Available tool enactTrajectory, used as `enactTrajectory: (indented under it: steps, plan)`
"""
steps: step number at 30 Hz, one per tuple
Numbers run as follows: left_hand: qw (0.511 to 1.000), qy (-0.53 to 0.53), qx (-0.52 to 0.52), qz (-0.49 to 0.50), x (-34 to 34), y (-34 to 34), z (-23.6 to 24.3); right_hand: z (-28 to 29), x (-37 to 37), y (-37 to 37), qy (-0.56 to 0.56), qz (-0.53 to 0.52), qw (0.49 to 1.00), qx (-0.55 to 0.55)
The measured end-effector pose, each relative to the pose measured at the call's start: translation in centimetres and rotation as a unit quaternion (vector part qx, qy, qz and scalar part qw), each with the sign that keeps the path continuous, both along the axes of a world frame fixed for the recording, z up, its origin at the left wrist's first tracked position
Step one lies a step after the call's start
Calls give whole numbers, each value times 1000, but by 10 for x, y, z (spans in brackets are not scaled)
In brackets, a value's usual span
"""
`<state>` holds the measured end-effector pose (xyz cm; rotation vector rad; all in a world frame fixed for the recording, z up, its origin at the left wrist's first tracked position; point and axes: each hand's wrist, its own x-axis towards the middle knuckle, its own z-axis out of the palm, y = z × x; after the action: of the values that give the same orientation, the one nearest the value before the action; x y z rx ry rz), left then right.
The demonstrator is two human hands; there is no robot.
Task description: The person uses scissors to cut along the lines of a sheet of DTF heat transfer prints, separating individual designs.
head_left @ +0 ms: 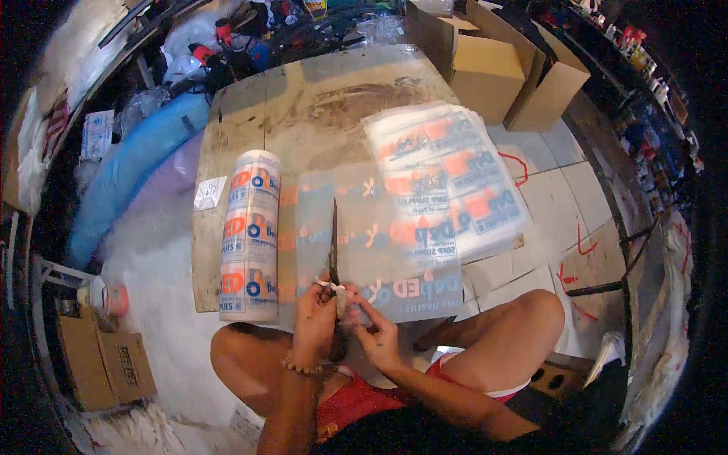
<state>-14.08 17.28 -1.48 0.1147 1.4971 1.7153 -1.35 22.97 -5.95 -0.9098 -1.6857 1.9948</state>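
My left hand (312,322), with a beaded bracelet at the wrist, is closed around the dark, narrow-bladed scissors (334,235); their blades look closed and point away from me. White wrapping (340,297) shows around the scissors' handle area. My right hand (377,337) pinches at a pale strip beside that wrapping; its far end is blurred. Beneath the blades, a clear printed plastic sheet (303,227) lies flat across the wooden board (296,121). It reaches from the roll of printed plastic film (250,235) on the left toward a stack of printed plastic sheets (485,205) on the right.
Open cardboard boxes (485,72) stand beyond the board at the far right. A long blue plastic-wrapped bundle (148,163) lies to the left, with a smaller cardboard box (106,360) nearer me. My bent knees flank the board's near edge. Tiled floor (550,189) extends rightward.
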Motion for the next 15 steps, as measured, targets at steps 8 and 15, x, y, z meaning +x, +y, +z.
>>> enactTrajectory:
  steps: [8, 15]
  plan:
    - [1000, 16, 9, 14, -16, 25, 4, -15, -4, -4, 15, -28, 999, 20]
    - [1000, 10, 10, 14, -42, 55, -3, -10, -2, -4, 35, -39, 998, 22]
